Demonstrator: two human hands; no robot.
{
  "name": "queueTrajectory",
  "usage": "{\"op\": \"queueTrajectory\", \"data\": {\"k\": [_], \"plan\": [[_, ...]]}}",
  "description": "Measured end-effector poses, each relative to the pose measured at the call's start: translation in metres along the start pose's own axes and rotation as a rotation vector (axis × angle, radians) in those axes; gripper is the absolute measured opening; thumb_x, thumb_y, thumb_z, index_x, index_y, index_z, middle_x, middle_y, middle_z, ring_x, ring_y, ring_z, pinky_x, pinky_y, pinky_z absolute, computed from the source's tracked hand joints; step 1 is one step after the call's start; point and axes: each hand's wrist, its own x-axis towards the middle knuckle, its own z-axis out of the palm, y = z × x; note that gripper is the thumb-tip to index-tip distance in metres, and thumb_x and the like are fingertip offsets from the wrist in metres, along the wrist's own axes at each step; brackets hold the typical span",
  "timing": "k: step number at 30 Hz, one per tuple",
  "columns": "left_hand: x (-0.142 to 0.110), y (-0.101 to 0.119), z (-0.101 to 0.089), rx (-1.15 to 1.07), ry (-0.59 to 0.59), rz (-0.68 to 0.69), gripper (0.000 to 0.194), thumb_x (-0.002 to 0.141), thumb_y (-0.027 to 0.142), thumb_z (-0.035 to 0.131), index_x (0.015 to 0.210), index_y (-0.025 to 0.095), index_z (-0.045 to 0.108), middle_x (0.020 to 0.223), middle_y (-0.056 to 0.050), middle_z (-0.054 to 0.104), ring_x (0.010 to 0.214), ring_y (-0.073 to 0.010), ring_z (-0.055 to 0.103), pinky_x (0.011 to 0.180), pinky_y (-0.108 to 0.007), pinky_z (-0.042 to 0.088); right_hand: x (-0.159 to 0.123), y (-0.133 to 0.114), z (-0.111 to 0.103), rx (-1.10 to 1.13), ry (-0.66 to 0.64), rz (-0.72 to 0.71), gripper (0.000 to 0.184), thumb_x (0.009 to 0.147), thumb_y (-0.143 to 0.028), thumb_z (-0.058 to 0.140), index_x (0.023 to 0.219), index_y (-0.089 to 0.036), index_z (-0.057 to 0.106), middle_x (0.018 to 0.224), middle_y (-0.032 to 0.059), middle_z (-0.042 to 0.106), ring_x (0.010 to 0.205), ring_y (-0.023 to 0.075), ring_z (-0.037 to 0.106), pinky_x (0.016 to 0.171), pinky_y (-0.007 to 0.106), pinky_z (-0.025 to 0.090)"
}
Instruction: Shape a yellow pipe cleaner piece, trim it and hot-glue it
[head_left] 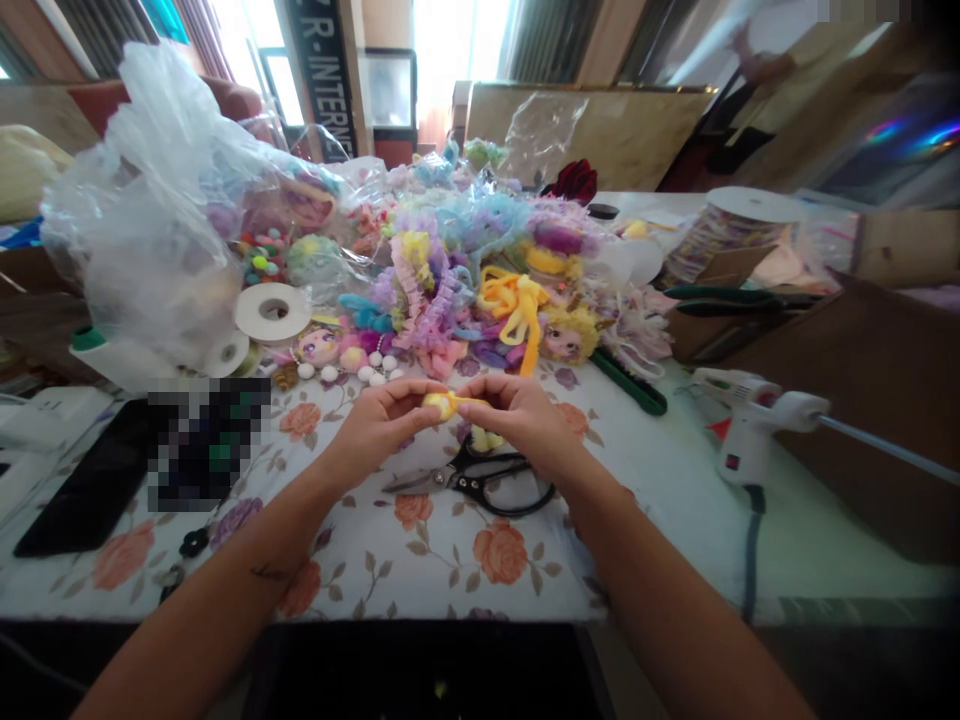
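Above the flowered tablecloth, my left hand pinches a small yellow fabric piece between thumb and fingers. From the other side my right hand grips the same piece, where a thin yellow strip runs into its fingertips. The piece looks soft and rounded; its exact kind is too small to make out. Black-handled scissors lie just below my hands, their blades pointing left. Between the scissors and my hands sits a pale yellow bit, partly covered by my right hand.
Behind my hands spreads a heap of pastel ruffles, yellow ribbon and doll heads. White spools and a plastic bag stand left, near a phone. A corded glue gun is on the right.
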Motion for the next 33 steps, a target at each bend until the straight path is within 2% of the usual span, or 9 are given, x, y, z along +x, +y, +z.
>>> {"op": "queueTrajectory", "data": {"k": [4,7,12,15,19,24,27,30,33], "plan": [[0.001,0.002,0.002,0.016,0.01,0.084,0.028,0.076,0.034,0.076,0.1,0.019,0.072,0.096,-0.006,0.071,0.081,-0.0161,0.064,0.065,-0.024,0.051,0.0,0.0,0.001,-0.113,0.0,-0.047,0.022,0.074,-0.036,0.069,0.079,-0.014,0.069,0.063,-0.0022,0.057,0.054,0.009,0.045,0.051,0.024,0.032],[0.002,0.001,0.002,0.071,0.022,0.128,0.027,0.077,0.033,0.075,0.099,0.018,0.072,0.096,-0.006,0.07,0.083,-0.017,0.064,0.067,-0.026,0.052,-0.001,0.003,0.003,-0.234,0.033,-0.133,0.018,0.077,-0.032,0.065,0.08,-0.014,0.069,0.063,-0.0011,0.06,0.054,0.0105,0.049,0.052,0.024,0.035],[0.004,-0.007,0.0,0.191,0.062,0.245,0.025,0.08,0.034,0.071,0.101,0.02,0.073,0.102,-0.007,0.064,0.091,-0.0185,0.062,0.069,-0.025,0.054,-0.002,0.01,0.009,-0.525,0.143,-0.391,0.012,0.081,-0.023,0.06,0.082,-0.017,0.071,0.079,0.0048,0.068,0.071,0.0171,0.061,0.066,0.028,0.045],[0.005,-0.011,-0.001,0.227,0.08,0.288,0.025,0.082,0.035,0.069,0.102,0.02,0.074,0.103,-0.008,0.062,0.094,-0.0196,0.062,0.07,-0.025,0.054,-0.003,0.015,0.012,-0.658,0.18,-0.468,0.015,0.082,-0.02,0.057,0.085,-0.019,0.071,0.087,0.0071,0.07,0.078,0.0193,0.064,0.071,0.03,0.046],[0.004,-0.011,0.0,0.231,0.097,0.303,0.025,0.082,0.035,0.07,0.101,0.021,0.074,0.102,-0.008,0.062,0.093,-0.02,0.062,0.067,-0.024,0.054,-0.003,0.015,0.015,-0.648,0.2,-0.456,0.015,0.082,-0.021,0.057,0.084,-0.019,0.072,0.085,0.0069,0.071,0.075,0.0192,0.064,0.07,0.03,0.047],[0.001,-0.009,0.004,0.287,0.124,0.317,0.023,0.083,0.034,0.068,0.102,0.024,0.075,0.104,-0.007,0.063,0.09,-0.0192,0.062,0.066,-0.025,0.054,-0.003,0.012,0.016,-0.426,0.204,-0.255,0.014,0.079,-0.026,0.061,0.081,-0.018,0.072,0.067,0.0026,0.067,0.063,0.0173,0.062,0.061,0.028,0.046],[0.0,-0.01,0.004,0.291,0.129,0.343,0.022,0.083,0.034,0.068,0.102,0.024,0.075,0.103,-0.007,0.063,0.088,-0.0184,0.062,0.064,-0.024,0.054,-0.003,0.013,0.018,-0.344,0.197,-0.182,0.016,0.079,-0.029,0.062,0.08,-0.017,0.073,0.062,0.0017,0.066,0.06,0.0171,0.061,0.057,0.027,0.044],[0.002,-0.012,0.003,0.256,0.133,0.327,0.023,0.083,0.035,0.068,0.102,0.023,0.075,0.103,-0.007,0.063,0.086,-0.0177,0.061,0.058,-0.022,0.052,-0.004,0.015,0.021,-0.345,0.218,-0.199,0.018,0.081,-0.03,0.062,0.085,-0.018,0.075,0.07,0.0036,0.07,0.065,0.019,0.064,0.06,0.028,0.046],[0.004,-0.014,0.001,0.202,0.149,0.307,0.024,0.081,0.036,0.07,0.1,0.022,0.075,0.102,-0.007,0.062,0.08,-0.0161,0.061,0.053,-0.021,0.049,-0.005,0.017,0.025,-0.433,0.248,-0.284,0.019,0.082,-0.028,0.061,0.09,-0.02,0.076,0.085,0.0068,0.075,0.076,0.0217,0.068,0.069,0.031,0.049]]}}
